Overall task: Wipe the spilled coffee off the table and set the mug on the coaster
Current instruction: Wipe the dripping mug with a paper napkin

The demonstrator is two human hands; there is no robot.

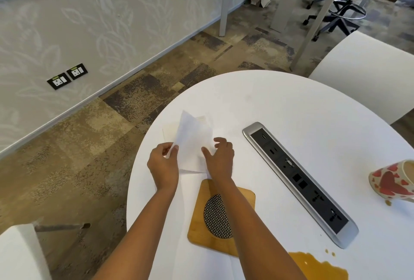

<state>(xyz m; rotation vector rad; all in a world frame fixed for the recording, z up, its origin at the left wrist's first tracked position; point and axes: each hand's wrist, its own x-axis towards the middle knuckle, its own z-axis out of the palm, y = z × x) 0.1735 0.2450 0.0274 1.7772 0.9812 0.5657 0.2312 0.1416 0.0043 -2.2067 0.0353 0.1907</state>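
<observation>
White napkin (192, 140) pinched in my left hand (164, 163) and right hand (220, 158) beyond the coaster (242, 201), spill (320, 266) off the coaster's near-right corner, nearer my right hand.

coaster (244, 199) left of power strip (300, 181), mug (394, 181) right

Cropped by the right edge: mug (394, 181); by the bottom edge: coffee spill (318, 268). Partly hidden beneath the right forearm (253, 223), lower centre: coaster (244, 199)
</observation>
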